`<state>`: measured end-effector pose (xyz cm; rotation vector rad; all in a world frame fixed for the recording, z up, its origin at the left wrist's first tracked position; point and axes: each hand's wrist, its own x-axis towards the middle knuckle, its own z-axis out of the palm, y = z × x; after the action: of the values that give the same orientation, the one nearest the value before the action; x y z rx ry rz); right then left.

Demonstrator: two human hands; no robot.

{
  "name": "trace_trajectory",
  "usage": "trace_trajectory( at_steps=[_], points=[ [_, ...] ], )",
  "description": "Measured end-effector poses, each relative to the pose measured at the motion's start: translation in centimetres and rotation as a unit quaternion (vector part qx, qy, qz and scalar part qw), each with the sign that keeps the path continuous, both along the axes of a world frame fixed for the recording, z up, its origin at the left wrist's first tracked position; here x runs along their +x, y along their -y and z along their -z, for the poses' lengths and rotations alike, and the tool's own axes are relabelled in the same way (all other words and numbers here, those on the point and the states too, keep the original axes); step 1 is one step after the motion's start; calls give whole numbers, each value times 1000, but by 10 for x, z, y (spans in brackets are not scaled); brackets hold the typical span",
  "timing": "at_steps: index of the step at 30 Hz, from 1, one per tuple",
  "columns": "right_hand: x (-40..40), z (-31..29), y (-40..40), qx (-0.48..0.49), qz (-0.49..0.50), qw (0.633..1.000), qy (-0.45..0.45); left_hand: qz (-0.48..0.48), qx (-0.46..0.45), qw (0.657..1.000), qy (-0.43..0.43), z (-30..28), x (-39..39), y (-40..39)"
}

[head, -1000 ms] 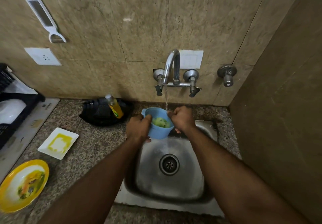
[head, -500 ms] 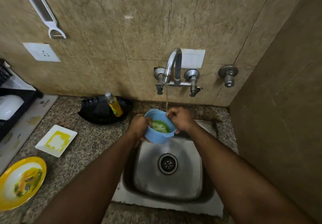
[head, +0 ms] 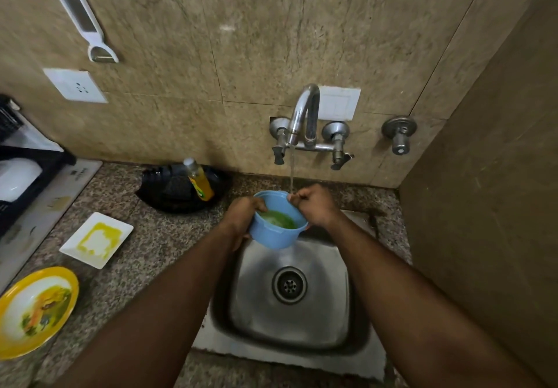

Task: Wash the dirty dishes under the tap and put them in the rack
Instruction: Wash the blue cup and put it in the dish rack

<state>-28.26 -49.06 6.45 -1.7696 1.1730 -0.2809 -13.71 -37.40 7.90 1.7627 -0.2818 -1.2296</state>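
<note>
A blue plastic bowl (head: 273, 235) with green residue inside hangs over the steel sink (head: 290, 294), tilted toward me. My left hand (head: 244, 217) grips its left rim and my right hand (head: 315, 206) pinches its right rim. Water runs from the tap (head: 303, 115) in a thin stream onto the far rim by my right fingers. On the counter at the left lie a white square plate (head: 96, 239) smeared yellow and a yellow-rimmed plate (head: 36, 309) with food scraps. The black dish rack (head: 33, 161) sits at the far left edge.
A yellow soap bottle (head: 200, 182) leans in a black holder (head: 175, 191) by the wall. A white bowl (head: 16, 177) lies in the rack. A peeler (head: 81, 17) and a socket (head: 75, 85) are on the wall. A side wall closes the right.
The bowl has tipped a little more toward me and dropped slightly under the stream. Both hands keep their hold. The camera has shifted, so the sink sits lower in view.
</note>
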Motion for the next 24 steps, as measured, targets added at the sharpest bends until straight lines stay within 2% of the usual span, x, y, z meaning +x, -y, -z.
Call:
trace_trajectory(
  at_steps=[3,7,10,13,17,21,24],
  points=[
    [2,-2,-3,18,60,998,20,-28,-31,999,-4,4,-1,5],
    [-1,-3,-4,18,100,995,-5,-64,-66,994,60,7,-8,0],
    [-1,-7,-1,-14,54,998,-38,-57,-36,998,-2,7,-5,-5],
    [1,-9,1,-26,-14,999,-38,-2,-31,998,-58,3,0,-4],
    [-1,-3,2,-78,35,995,-46,13,-59,993,-104,-2,-3,3],
    [-8,7,4,-63,121,990,-34,-28,-92,994,-51,23,-5,10],
    [-10,6,6,-128,82,986,-65,-59,-94,994,7,33,-6,11]
  ],
)
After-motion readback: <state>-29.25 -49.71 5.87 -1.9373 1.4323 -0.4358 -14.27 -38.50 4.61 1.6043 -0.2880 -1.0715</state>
